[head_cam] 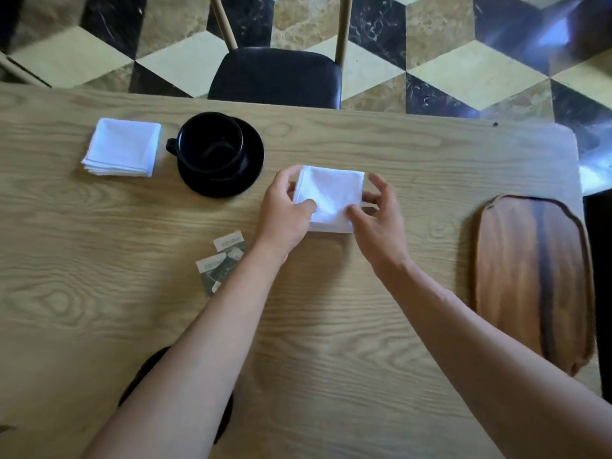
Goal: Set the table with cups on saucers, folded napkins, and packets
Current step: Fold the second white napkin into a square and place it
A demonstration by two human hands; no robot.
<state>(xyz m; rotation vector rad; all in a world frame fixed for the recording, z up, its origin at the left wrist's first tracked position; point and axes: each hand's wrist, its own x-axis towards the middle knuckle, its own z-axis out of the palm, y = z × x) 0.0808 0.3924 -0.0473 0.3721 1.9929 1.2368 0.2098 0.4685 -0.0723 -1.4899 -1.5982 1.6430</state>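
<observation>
Two hands are gripping one folded white napkin (328,197) near the middle of the light wooden table (331,342). The left hand (284,213) is curling round the napkin's left edge, thumb pressing on top near the near-left corner, fingers wrapping the far-left corner. The right hand (377,217) is pinching the right edge, thumb lying on the near-right corner and fingers arching over the far-right corner. The napkin is roughly square, so no long axis is standing out; its edges are running almost square with the table edge, turned only slightly, and its stacked layers are showing along the near side. Whether it is resting flat on the wood or being held just above it I cannot tell. To the left, a black cup (212,144) is sitting upright on a black saucer (251,167), its handle pointing left toward a second folded napkin (122,147), which is lying flat just beside the saucer with its layered edges facing the near side. Two small packets (220,260) are lying near the left wrist, overlapping, their long axes tilting from near-left to far-right. A wooden tray (533,276) is lying at the right end of the table, long axis running near to far. A black-seated chair (275,76) is standing across the table, and a dark round thing (139,376) is showing partly under the left forearm.
</observation>
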